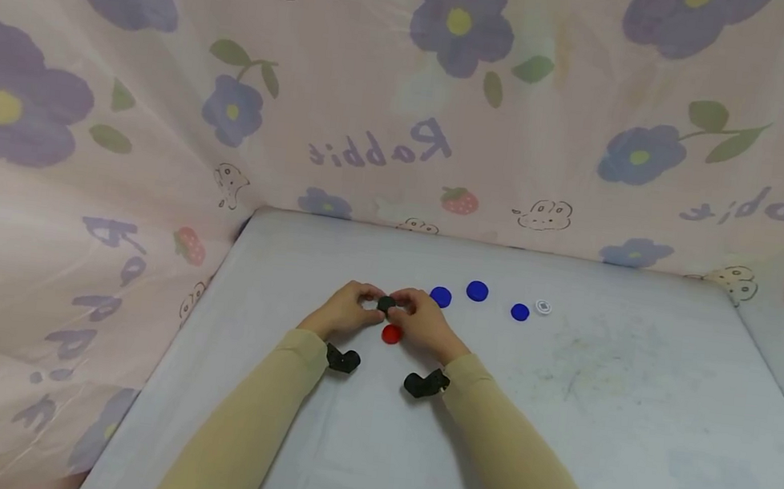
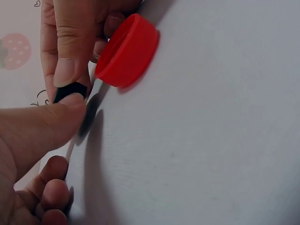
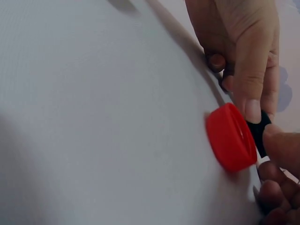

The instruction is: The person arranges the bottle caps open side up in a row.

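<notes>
A small black cap [image 1: 386, 303] is held just above the grey table [image 1: 560, 425], near its middle. My left hand [image 1: 365, 300] pinches it from the left and my right hand [image 1: 407, 304] pinches it from the right. In the left wrist view the black cap [image 2: 70, 91] shows only as a sliver between a thumb and a fingertip. A red cap [image 1: 391, 334] lies on the table just in front of the hands, seen close up and on its rim side as the red cap [image 2: 127, 50] and the red cap [image 3: 232, 137]. The black cap [image 3: 259, 131] peeks out behind it.
Three blue caps [image 1: 440, 297], [image 1: 477, 290], [image 1: 520, 312] lie in a loose row right of the hands, with a small white piece [image 1: 543, 307] beyond them. A flowered pink cloth [image 1: 158, 129] walls in the table at the back and both sides.
</notes>
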### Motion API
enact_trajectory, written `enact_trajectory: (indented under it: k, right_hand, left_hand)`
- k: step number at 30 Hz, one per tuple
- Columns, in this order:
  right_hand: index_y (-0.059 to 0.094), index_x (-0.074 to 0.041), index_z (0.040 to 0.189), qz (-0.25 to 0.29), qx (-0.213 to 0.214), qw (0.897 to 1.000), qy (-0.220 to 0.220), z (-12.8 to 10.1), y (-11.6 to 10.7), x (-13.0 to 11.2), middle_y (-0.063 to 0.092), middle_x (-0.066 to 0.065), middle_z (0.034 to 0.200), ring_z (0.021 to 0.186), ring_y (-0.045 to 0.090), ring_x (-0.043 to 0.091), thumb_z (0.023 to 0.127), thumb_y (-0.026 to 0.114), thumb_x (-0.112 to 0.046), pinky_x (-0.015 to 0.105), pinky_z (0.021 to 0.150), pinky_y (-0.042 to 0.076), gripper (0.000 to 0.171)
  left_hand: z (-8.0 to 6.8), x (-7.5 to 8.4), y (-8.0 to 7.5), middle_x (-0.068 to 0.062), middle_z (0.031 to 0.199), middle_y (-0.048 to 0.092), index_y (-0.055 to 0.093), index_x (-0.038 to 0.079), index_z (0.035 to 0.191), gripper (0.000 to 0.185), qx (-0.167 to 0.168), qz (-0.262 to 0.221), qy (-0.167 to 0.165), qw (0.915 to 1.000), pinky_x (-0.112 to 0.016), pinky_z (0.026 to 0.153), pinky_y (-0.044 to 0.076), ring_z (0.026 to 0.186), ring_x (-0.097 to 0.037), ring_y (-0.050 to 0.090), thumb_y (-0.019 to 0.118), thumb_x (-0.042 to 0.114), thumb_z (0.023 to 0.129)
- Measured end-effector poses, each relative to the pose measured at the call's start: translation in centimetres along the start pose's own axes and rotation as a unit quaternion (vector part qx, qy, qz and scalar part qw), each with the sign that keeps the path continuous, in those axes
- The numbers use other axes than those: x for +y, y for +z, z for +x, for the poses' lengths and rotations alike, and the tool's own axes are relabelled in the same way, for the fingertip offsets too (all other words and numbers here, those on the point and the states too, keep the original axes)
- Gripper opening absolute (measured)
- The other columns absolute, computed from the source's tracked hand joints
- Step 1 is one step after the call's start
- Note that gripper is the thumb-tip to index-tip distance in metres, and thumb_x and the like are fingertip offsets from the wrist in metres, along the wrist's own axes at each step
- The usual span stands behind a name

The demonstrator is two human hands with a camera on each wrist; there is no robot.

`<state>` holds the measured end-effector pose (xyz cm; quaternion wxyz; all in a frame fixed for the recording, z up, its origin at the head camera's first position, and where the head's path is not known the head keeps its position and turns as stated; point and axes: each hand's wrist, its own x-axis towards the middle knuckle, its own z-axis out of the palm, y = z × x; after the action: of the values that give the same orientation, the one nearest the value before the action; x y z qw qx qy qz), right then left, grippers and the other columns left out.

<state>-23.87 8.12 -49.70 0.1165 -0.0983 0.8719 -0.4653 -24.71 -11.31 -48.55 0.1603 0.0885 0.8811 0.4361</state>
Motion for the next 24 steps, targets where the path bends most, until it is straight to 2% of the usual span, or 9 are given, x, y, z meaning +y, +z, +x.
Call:
enact_trajectory:
  k: [6, 9, 13, 17, 24]
  right_hand:
    - [0.061, -0.016, 0.12, 0.017, 0.001, 1.0, -0.001, -0.1, 0.1, 0.0, 0.061, -0.001, 0.104, 0.088, 0.054, 0.018, 0.095, 0.064, -0.026, 0.035, 0.077, 0.044, 0.028]
    - [0.06, -0.016, 0.121, 0.02, 0.008, 1.0, -0.002, -0.1, 0.2, 0.2, 0.061, -0.001, 0.103, 0.088, 0.054, 0.017, 0.095, 0.064, -0.028, 0.034, 0.077, 0.044, 0.028]
    - [0.061, -0.016, 0.12, 0.027, 0.014, 1.0, -0.008, -0.6, 0.3, 0.6, 0.063, -0.003, 0.102, 0.088, 0.057, 0.015, 0.096, 0.062, -0.03, 0.035, 0.08, 0.045, 0.028]
    - [0.062, -0.014, 0.119, 0.024, 0.02, 0.999, -0.023, -1.8, 0.1, 0.2, 0.066, -0.002, 0.101, 0.092, 0.06, 0.014, 0.096, 0.062, -0.03, 0.036, 0.084, 0.047, 0.028]
    - [0.061, -0.017, 0.12, -0.03, 0.053, 0.997, -0.055, -4.7, -1.2, -0.8, 0.065, -0.002, 0.105, 0.089, 0.06, 0.014, 0.097, 0.061, -0.027, 0.033, 0.075, 0.05, 0.025]
  left_hand:
    - [-0.2, -0.5, 0.3, -0.004, 0.125, 0.054, 0.064, 0.021, 0.122, 0.035, 0.004, -0.023, 0.004, 0.9997, -0.045, 0.097, 0.038, 0.114, -0.026, 0.049, 0.071, 0.03, 0.089]
    - [0.0, -0.7, 0.4, 0.0, 0.12, 0.059, 0.064, 0.021, 0.122, 0.034, 0.002, -0.035, 0.015, 0.9993, -0.044, 0.094, 0.039, 0.109, -0.024, 0.051, 0.07, 0.03, 0.09]
    - [-0.4, -0.6, 0.4, 0.004, 0.109, 0.064, 0.065, 0.019, 0.121, 0.033, -0.002, -0.054, 0.006, 0.9985, -0.04, 0.089, 0.041, 0.1, -0.018, 0.055, 0.07, 0.03, 0.09]
    - [-1.5, 0.3, 0.5, 0.004, 0.106, 0.066, 0.066, 0.017, 0.121, 0.034, 0.005, -0.069, 0.001, 0.9976, -0.038, 0.088, 0.044, 0.094, -0.016, 0.059, 0.071, 0.03, 0.089]
    - [-3.3, 2.5, 1.6, 0.008, 0.108, 0.065, 0.065, 0.02, 0.122, 0.033, 0.028, -0.039, 0.049, 0.9977, -0.035, 0.076, 0.045, 0.09, -0.016, 0.056, 0.07, 0.028, 0.09]
